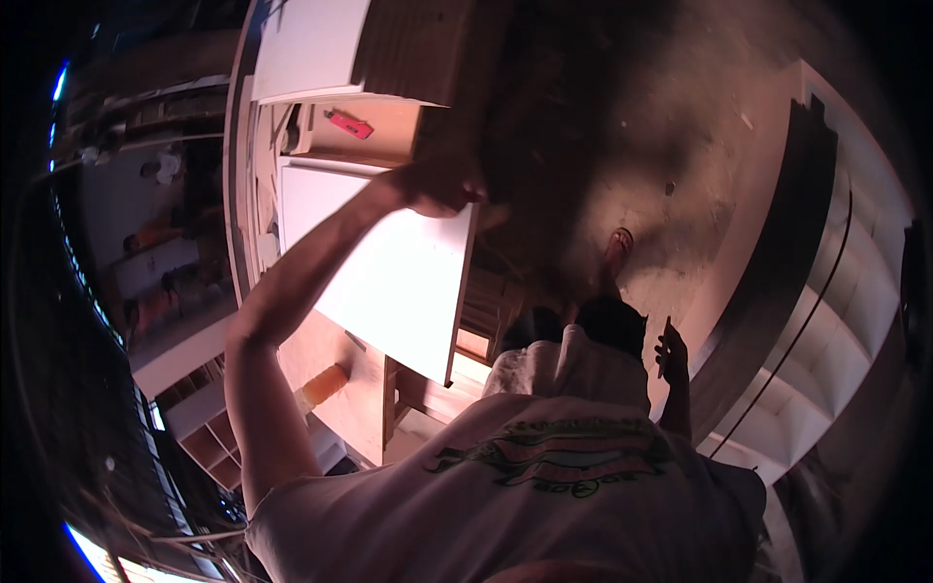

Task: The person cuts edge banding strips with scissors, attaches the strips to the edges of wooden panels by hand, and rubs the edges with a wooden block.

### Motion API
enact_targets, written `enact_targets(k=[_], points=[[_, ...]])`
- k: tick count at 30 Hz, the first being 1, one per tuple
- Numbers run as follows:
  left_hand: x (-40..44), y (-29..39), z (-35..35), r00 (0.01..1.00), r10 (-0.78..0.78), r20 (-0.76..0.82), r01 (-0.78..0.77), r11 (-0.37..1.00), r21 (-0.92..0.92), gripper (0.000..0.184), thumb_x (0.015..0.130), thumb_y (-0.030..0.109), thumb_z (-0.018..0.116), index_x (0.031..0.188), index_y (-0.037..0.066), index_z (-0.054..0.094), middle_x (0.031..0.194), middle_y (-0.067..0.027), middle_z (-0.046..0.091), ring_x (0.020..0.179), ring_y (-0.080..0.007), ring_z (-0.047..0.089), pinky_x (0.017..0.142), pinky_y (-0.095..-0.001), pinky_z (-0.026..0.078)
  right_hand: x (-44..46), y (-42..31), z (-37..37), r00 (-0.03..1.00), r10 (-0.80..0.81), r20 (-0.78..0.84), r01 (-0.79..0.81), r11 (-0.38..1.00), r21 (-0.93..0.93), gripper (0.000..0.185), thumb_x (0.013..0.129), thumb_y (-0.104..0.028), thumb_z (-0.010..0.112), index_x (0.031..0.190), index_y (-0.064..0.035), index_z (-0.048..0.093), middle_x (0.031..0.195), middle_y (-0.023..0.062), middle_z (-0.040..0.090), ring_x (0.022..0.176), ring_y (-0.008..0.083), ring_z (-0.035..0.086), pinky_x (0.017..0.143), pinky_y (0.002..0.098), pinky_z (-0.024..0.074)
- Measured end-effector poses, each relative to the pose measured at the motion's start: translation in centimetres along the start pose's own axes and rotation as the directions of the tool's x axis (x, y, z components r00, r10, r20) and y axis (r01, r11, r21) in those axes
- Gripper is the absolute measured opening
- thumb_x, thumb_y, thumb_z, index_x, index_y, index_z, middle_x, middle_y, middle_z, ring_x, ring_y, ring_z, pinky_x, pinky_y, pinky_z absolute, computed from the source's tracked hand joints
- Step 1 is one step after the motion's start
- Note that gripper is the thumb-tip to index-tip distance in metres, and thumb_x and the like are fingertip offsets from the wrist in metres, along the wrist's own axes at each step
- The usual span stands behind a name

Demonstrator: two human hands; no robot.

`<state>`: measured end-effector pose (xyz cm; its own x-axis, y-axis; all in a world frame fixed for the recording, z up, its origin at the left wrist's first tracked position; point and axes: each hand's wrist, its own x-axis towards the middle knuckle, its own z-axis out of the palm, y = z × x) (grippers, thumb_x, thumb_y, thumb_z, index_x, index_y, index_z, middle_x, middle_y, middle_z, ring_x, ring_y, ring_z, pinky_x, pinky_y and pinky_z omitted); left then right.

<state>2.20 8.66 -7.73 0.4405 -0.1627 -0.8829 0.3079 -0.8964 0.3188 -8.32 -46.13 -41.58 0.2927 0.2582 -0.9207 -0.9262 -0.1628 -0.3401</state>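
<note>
My left hand [442, 189] is at the upper edge of a white panel [398, 267], beside the corner nearest the floor. Its fingers are curled and dark, and what they hold, if anything, is hard to make out. Low on the right side, my right hand [673, 352] is wrapped round a thin, dark, flat object [665, 348]. In an open compartment beyond the panel lies a red object [349, 123].
White shelving [812, 364] with a dark cable across it stands at the right. A wooden cabinet [403, 44] rises at the top. An orange cylindrical item [323, 386] lies on a board below the panel. People show dimly at the far left.
</note>
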Motion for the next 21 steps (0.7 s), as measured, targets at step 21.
enact_targets(k=[21], points=[[8.7, 4.2, -0.3, 0.949, -0.163, 0.27, -0.048, 0.773, 0.632, 0.023, 0.067, 0.014, 0.072, 0.086, 0.002, 0.069, 0.097, -0.0121, 0.065, 0.088, -0.0236, 0.061, 0.08, -0.0332, 0.05, -4.7, -8.2, 5.3, 0.868, -0.497, 0.017, 0.458, 0.786, -0.416, 0.033, 0.086, -0.045, 0.055, 0.099, -0.0152, 0.056, 0.08, 0.0083, 0.054, 0.066, 0.0177, 0.053, 0.051, 0.03, 0.0457]])
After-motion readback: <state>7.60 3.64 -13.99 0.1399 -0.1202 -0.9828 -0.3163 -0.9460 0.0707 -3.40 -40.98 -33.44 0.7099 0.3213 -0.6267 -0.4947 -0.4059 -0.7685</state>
